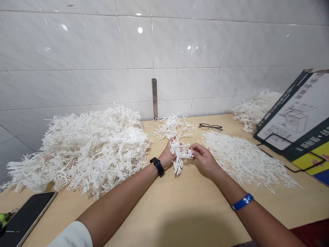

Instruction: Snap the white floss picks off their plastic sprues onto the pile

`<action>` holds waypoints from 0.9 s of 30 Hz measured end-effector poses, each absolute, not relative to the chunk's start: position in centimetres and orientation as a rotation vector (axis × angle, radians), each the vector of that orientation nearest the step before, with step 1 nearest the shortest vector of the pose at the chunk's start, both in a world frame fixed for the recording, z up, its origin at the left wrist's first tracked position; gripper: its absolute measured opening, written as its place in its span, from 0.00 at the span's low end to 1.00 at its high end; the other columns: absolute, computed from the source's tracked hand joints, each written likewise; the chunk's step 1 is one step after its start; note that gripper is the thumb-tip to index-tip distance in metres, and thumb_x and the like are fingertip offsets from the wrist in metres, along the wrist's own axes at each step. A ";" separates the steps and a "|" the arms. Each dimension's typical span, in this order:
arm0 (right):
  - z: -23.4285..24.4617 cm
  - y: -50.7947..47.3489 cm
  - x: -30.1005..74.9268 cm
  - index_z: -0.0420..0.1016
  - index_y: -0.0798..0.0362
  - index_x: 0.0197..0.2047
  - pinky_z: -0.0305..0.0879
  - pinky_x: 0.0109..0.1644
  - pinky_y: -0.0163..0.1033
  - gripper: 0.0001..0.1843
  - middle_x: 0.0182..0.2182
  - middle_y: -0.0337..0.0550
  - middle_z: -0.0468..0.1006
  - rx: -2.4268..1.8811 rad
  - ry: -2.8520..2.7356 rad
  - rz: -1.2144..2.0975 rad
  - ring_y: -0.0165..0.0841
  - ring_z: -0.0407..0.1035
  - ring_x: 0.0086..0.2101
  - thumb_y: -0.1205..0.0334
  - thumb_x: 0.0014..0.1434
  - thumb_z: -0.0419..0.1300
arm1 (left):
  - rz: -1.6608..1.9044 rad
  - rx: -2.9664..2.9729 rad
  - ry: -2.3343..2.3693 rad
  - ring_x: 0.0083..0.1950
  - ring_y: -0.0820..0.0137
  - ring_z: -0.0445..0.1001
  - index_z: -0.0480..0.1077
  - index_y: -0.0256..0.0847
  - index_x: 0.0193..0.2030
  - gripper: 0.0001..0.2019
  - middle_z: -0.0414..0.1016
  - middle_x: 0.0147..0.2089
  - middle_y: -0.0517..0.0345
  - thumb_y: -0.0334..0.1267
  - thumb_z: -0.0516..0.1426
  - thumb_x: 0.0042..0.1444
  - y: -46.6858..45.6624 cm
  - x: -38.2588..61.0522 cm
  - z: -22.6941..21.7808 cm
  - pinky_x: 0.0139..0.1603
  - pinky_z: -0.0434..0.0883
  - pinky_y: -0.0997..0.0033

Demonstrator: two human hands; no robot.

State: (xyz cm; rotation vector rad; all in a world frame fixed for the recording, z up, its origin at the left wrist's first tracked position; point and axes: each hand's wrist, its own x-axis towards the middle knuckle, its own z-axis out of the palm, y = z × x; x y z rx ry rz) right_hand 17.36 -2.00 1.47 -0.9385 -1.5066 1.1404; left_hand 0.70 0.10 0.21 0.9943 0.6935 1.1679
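Note:
My left hand [168,155], with a black band on the wrist, is closed around a clump of white branching sprigs [179,154] above the middle of the table. The thumb and fingers of my right hand [203,158] pinch the right-hand tip of that clump. Left of my hands a large, tangled heap of white sprigs [100,147] is piled up. Behind them lies a small, loose pile of thin white sprigs [174,127]. To the right spreads a flatter layer of white pieces [244,159].
Dark-framed glasses [210,127] lie near the tiled wall [133,44], by a metal bracket [154,99]. A printed box [293,116] leans at the right, with another white heap [257,106] behind it. A phone [28,219] rests at the table's [144,212] front left.

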 end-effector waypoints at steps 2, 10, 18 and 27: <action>1.1 -1.7 17.4 0.67 0.51 0.31 0.57 0.29 0.35 0.09 0.24 0.36 0.65 -0.962 -1.449 1.104 0.29 0.59 0.25 0.54 0.55 0.59 | 1.232 1.008 0.664 0.45 0.70 0.71 0.58 0.48 0.62 0.43 0.67 0.57 0.51 0.27 0.67 0.36 0.1 0.6 0.2 0.43 0.68 0.71; 0.6 -0.5 18.7 0.65 0.50 0.32 0.58 0.31 0.35 0.10 0.26 0.37 0.67 -1.054 -1.296 0.852 0.33 0.62 0.28 0.59 0.47 0.61 | 1.235 1.119 0.593 0.62 0.60 0.63 0.71 0.37 0.23 0.10 0.72 0.56 0.50 0.35 0.53 0.51 -0.6 -0.3 1.2 0.57 0.62 0.63; 0.8 -1.4 18.0 0.67 0.50 0.33 0.55 0.31 0.36 0.06 0.25 0.38 0.68 -1.176 -1.542 0.639 0.33 0.60 0.27 0.57 0.56 0.54 | 1.117 1.141 0.768 0.23 0.73 0.69 0.68 0.38 0.34 0.17 0.69 0.22 0.60 0.52 0.57 0.53 -0.5 0.3 0.9 0.30 0.66 0.71; 1.5 -2.2 17.6 0.66 0.51 0.32 0.50 0.27 0.35 0.03 0.22 0.35 0.63 -1.176 -1.660 0.707 0.30 0.55 0.23 0.61 0.55 0.54 | 1.013 1.466 0.833 0.32 0.74 0.65 0.72 0.38 0.49 0.22 0.71 0.36 0.56 0.46 0.63 0.48 -0.8 0.5 1.3 0.34 0.62 0.74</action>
